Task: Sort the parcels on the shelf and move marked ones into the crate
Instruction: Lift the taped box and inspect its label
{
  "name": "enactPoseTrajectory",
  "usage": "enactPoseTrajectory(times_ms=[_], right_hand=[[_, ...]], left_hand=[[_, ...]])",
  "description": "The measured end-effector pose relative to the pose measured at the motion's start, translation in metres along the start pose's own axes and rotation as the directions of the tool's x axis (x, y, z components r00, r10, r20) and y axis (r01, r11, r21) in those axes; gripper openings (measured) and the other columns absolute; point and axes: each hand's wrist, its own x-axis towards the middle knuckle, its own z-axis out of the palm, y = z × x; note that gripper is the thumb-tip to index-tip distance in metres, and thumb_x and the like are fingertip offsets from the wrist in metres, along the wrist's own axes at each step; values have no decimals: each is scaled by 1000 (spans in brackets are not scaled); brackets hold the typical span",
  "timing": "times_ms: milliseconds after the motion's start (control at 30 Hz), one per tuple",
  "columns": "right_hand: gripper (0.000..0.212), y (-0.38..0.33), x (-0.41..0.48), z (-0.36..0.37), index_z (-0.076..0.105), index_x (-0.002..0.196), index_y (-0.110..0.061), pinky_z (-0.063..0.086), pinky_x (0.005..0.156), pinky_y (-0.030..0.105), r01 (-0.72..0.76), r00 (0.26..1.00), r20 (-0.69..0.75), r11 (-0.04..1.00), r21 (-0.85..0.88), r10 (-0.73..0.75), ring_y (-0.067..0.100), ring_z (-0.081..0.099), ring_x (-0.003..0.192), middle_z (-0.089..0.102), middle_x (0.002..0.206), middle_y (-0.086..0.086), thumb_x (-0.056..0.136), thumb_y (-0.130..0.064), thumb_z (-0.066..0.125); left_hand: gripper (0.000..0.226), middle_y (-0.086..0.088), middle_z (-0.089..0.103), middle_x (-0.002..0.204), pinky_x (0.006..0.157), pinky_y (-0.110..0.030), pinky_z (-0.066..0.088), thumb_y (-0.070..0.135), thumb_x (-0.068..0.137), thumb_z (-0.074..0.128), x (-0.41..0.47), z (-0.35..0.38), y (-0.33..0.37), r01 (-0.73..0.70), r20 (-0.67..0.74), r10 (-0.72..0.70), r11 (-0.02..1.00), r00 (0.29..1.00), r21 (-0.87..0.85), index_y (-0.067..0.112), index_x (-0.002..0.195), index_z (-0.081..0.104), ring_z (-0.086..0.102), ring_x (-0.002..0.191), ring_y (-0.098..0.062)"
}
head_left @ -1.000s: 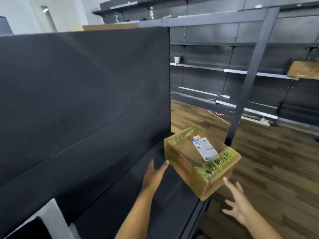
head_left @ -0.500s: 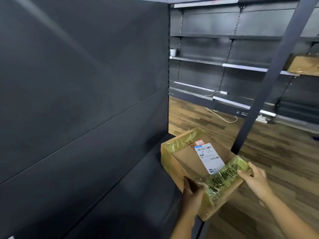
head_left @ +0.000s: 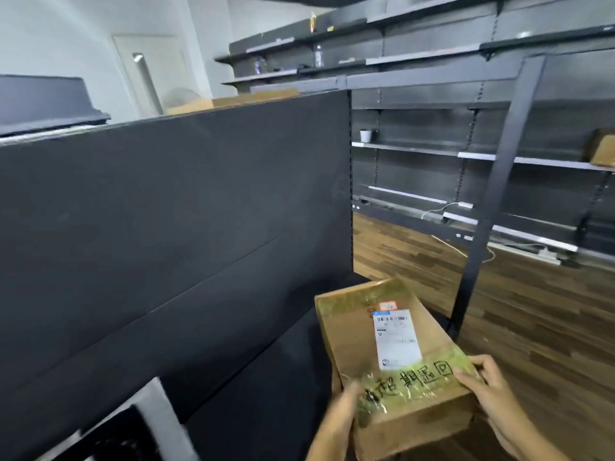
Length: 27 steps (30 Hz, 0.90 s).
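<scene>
1. Parcel (head_left: 352,341): a brown cardboard carton, flat face up, low and right of centre in the head view. It is held between both hands at its near end.
2. Left hand (head_left: 342,410): grips the near left corner. The thumb lies across the top face and the fingers (head_left: 335,382) curl round the left side wall.
3. Right hand (head_left: 487,392): grips the near right corner. Its fingers curl over the top edge just right of the handwriting, and the palm is against the right side.
4. The carton runs away from the grip. Its near edge sits between the two hands and its far end reaches out over the dark shelf (head_left: 273,377). Cannot tell whether the underside touches the shelf.
5. Top face: a white shipping label (head_left: 396,341) lies mid-face, with a small red sticker (head_left: 387,306) just beyond it. Black handwritten characters (head_left: 412,380) run along the near edge, on yellowish tape, between the two thumbs.
6. Surroundings: a dark back panel (head_left: 166,211) stands left of the parcel and a dark upright post (head_left: 499,181) to its right. A wood-pattern floor (head_left: 549,311) lies beyond.
7. Far shelving holds a white cup (head_left: 365,135) and, at the right edge, a second carton (head_left: 603,150).
8. Lower left: a pale-edged object (head_left: 156,414), too blurred to identify.
</scene>
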Motion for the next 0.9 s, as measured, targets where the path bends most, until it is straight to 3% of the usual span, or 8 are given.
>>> enactPoseTrajectory(times_ms=[100,167,300,467,600,667,800,900], right_hand=[[10,-21,-42,-1,52,91,-15,39,72,33,96,989,107,993,69,-104,21,53,100,56,112,13,88,-16,62],[19,-41,-76,0,53,94,-18,42,75,35,151,961,208,977,153,-181,18,54,98,57,115,11,84,-27,66],[81,-77,-131,4,59,107,-43,47,80,35,188,863,412,943,274,-292,12,62,104,65,115,-9,35,-76,76],[88,-99,-187,22,54,123,-44,46,84,31,213,697,584,898,385,-416,6,55,119,53,136,-10,44,-77,73],[58,-114,-230,36,53,123,-49,53,84,24,227,574,664,872,434,-480,7,52,123,49,139,-10,68,-60,69],[52,-119,-249,44,50,124,-52,54,85,21,248,520,685,857,452,-511,9,50,126,48,140,-9,74,-53,65],[81,-134,-283,63,32,132,-62,39,106,27,372,365,714,796,477,-598,2,33,137,30,149,-22,60,-73,67],[73,-146,-310,79,25,134,-61,35,111,32,421,261,722,749,512,-640,0,32,137,32,149,-22,71,-64,61]], left_hand=[[62,3,57,131,88,-25,52,50,81,60,-50,-12,12,-223,-80,226,974,971,49,37,137,39,59,115,-14],[67,16,50,138,101,-31,47,61,75,58,-91,-20,23,-355,-76,361,932,930,77,47,137,36,52,124,-7],[52,18,47,142,108,-39,40,46,88,51,-162,-40,34,-513,-117,531,844,839,155,52,137,36,47,130,-7],[68,9,53,138,108,-54,37,38,69,50,-251,-71,23,-565,-237,588,809,773,163,55,134,38,49,128,-21],[72,6,54,137,101,-55,44,34,68,50,-312,-84,11,-628,-304,639,765,707,146,50,137,37,52,124,-22],[71,9,55,135,98,-50,48,27,72,48,-339,-87,7,-664,-322,679,727,660,173,50,138,36,53,123,-18],[72,13,61,126,81,-30,54,27,70,50,-386,-103,15,-706,-356,729,673,585,218,46,138,38,60,112,-10],[67,7,59,130,76,-23,53,20,76,46,-418,-117,24,-732,-380,759,634,529,248,40,139,38,60,113,-13]])
